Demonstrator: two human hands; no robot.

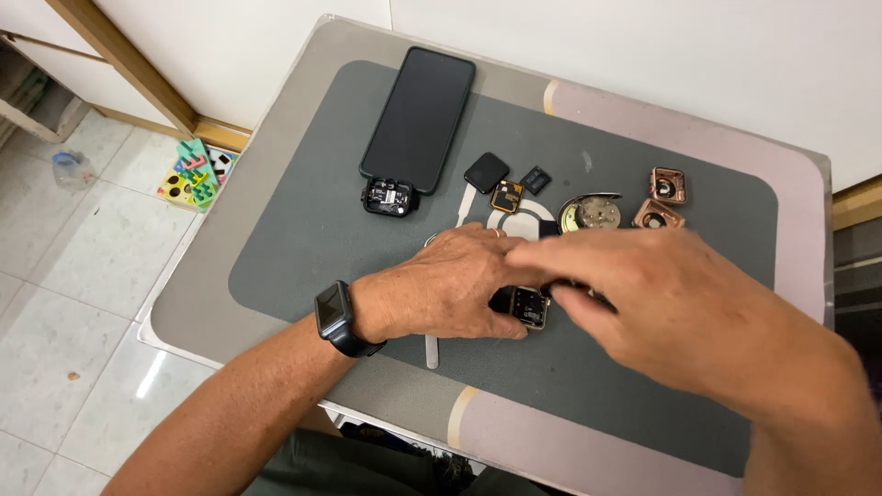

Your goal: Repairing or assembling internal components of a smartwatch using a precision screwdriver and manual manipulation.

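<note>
My left hand (450, 289) rests on the grey mat (303, 239), fingers pressed on a small square watch body (527, 307) with its inner board showing. A black smartwatch sits on that wrist. My right hand (666, 298) hovers over the same watch body, blurred, fingertips touching its right edge and a dark part there. What the right fingers pinch is hidden. A white strap (432, 351) pokes out below my left hand.
A black phone (418, 118) lies at the mat's back, with a black module (389, 197) below it. Small square parts (487, 172), a round metal piece (593, 213) and two copper-coloured watch cases (668, 186) lie beyond my hands. Colourful toy pieces (195, 173) are on the tiled floor.
</note>
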